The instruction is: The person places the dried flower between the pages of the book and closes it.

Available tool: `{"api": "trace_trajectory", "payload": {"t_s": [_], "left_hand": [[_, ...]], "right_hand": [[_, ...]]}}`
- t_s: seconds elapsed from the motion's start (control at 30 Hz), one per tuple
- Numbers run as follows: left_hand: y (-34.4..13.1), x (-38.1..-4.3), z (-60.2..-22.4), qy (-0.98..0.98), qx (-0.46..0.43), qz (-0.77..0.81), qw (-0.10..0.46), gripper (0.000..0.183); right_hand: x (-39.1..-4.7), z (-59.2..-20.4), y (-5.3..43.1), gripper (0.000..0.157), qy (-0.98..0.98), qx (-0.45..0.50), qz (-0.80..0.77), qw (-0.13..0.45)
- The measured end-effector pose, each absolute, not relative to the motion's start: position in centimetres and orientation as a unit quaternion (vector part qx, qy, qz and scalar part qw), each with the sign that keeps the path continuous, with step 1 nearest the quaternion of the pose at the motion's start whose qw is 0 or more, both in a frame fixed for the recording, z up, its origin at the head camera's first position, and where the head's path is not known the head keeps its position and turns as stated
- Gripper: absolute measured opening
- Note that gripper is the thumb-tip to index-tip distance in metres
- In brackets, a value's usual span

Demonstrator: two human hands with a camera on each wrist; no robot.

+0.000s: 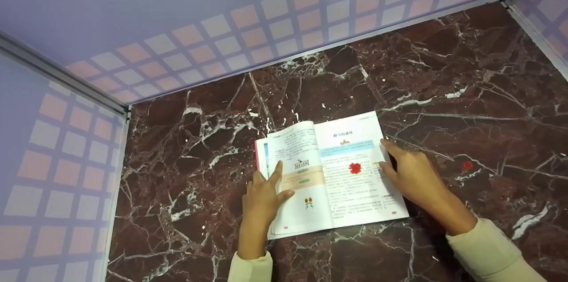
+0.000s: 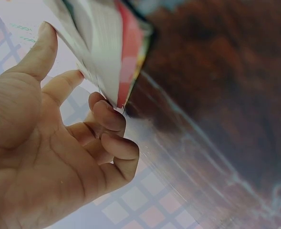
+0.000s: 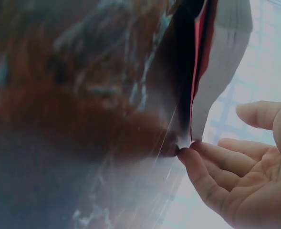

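An open book (image 1: 350, 193) with printed pages lies on the dark marbled surface. On its left page rest the thumb and index finger of my left hand (image 1: 262, 197). The left wrist view shows its other fingers bent beside the page edges and red cover (image 2: 129, 57). My right hand (image 1: 415, 175) is at the book's right edge. In the right wrist view its fingertips touch the bottom of the page block (image 3: 226, 52), while the thumb stands apart from them. A small red flower-shaped piece (image 1: 355, 168) shows on the right page.
A small red spot (image 1: 467, 165) shows on the marbled surface (image 1: 443, 131) right of the book. Lilac panels (image 1: 199, 15) with pink and white squares stand along the back and both sides, joined by grey metal corner posts (image 1: 66, 75).
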State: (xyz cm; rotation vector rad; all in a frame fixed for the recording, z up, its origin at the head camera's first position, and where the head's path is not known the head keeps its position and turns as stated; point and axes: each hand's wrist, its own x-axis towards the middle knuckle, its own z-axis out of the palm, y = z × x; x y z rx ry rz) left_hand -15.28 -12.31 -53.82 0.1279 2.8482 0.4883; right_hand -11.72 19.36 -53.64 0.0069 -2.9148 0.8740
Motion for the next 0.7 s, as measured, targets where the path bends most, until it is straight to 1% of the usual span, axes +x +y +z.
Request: {"api": "trace_trajectory", "payload": {"t_s": [0.23, 0.5, 0.7], "left_hand": [[-12.3, -15.2, -53.9, 0.977, 0.044, 0.165, 0.127, 0.078], [-12.3, -15.3, -53.9, 0.978, 0.044, 0.167, 0.121, 0.078], [-12.3, -15.3, -53.8, 0.977, 0.045, 0.162, 0.129, 0.078]], "right_hand": [[-11.4, -53.4, 18.7, 0.053, -0.955, 0.007, 0.291, 0.052], [-11.0, -53.2, 18.1, 0.053, -0.955, 0.031, 0.288, 0.067], [-10.8, -52.9, 17.8, 0.054, -0.957, 0.024, 0.281, 0.064]]}}
